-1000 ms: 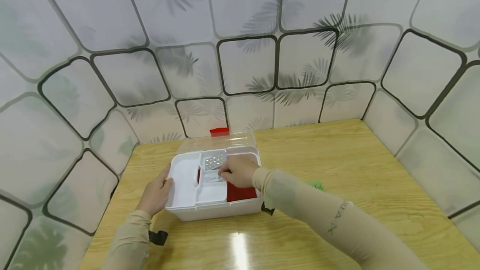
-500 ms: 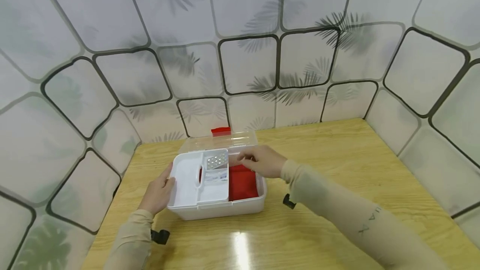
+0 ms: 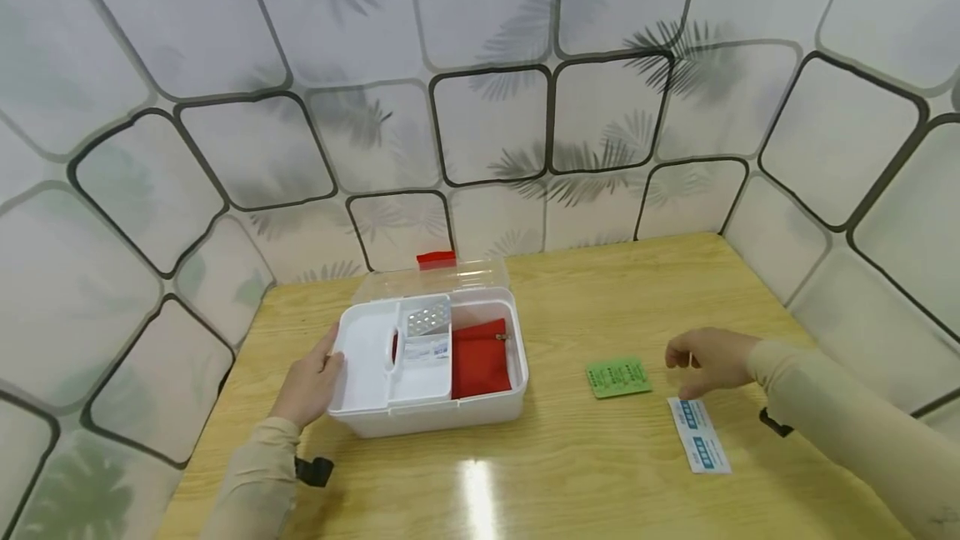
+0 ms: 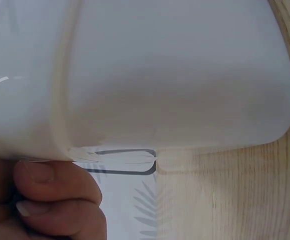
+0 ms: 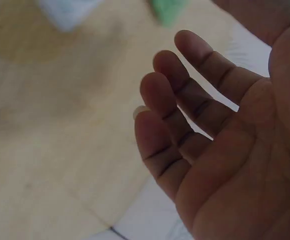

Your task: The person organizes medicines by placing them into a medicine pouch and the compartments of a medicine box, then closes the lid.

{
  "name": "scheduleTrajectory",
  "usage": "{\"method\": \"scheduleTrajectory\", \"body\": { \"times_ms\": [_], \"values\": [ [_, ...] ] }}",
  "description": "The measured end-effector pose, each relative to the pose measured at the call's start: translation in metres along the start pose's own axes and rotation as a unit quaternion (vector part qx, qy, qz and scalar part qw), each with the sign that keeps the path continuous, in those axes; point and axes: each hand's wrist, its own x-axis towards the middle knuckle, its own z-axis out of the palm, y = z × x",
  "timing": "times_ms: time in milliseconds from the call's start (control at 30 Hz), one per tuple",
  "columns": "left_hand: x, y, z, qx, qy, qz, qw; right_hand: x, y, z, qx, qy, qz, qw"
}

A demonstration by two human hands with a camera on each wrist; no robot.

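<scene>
My left hand (image 3: 307,383) grips the left end of a white medicine box (image 3: 427,421); in the left wrist view its curled fingers (image 4: 60,187) sit against the box's edge. An inner tray (image 3: 360,361) with a handle holds a silver blister pack (image 3: 428,320) and a small white packet (image 3: 427,350). A red zippered pouch (image 3: 480,367) lies in the box's right part. Over on the right, my empty right hand (image 3: 708,361) hovers with loosely bent fingers, just beyond a white-and-blue packet (image 3: 699,437). Left of that hand lies a green pack (image 3: 618,378).
The box's clear lid (image 3: 442,277) is swung back, its red latch (image 3: 437,260) near the wall. A patterned curtain (image 3: 495,132) encloses the wooden table (image 3: 570,473) at the back and sides.
My right hand has left the tray and moved across to the right, uncovering the green pack and the white-and-blue packet. The left hand has stayed on the box.
</scene>
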Motion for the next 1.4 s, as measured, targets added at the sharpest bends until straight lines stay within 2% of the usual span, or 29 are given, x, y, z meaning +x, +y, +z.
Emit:
{"method": "scheduleTrajectory", "body": {
  "times_ms": [167,367,567,700,833,967,1100,1233,1400],
  "values": [
    [0.004,0.0,0.001,-0.004,0.001,0.006,1.0,-0.005,0.023,0.028,0.001,-0.001,0.007,1.0],
    [0.005,0.0,0.004,-0.015,-0.001,-0.001,0.9999,0.002,0.032,0.046,-0.001,0.028,-0.001,1.0],
    [0.003,0.0,0.004,-0.014,0.001,-0.004,0.9999,0.013,0.047,0.043,-0.025,0.074,0.006,0.997],
    [0.002,-0.001,0.004,-0.011,0.004,-0.003,0.9999,0.023,0.061,0.037,-0.024,0.116,0.008,0.993],
    [0.003,-0.001,0.004,-0.01,0.003,0.0,0.9999,0.029,0.072,0.035,-0.014,0.158,0.029,0.987],
    [0.002,-0.001,0.004,-0.015,-0.002,-0.004,0.9999,0.027,0.076,0.033,-0.017,0.155,0.054,0.986],
    [0.0,-0.001,0.002,-0.013,0.0,-0.012,0.9999,0.027,0.074,0.033,-0.031,0.14,0.051,0.988],
    [-0.001,-0.001,0.0,-0.014,0.003,-0.013,0.9998,0.03,0.072,0.032,-0.022,0.131,0.056,0.99],
    [0.0,-0.002,0.0,-0.02,0.003,-0.013,0.9997,0.033,0.073,0.029,0.015,0.121,0.073,0.99]
  ]
}}
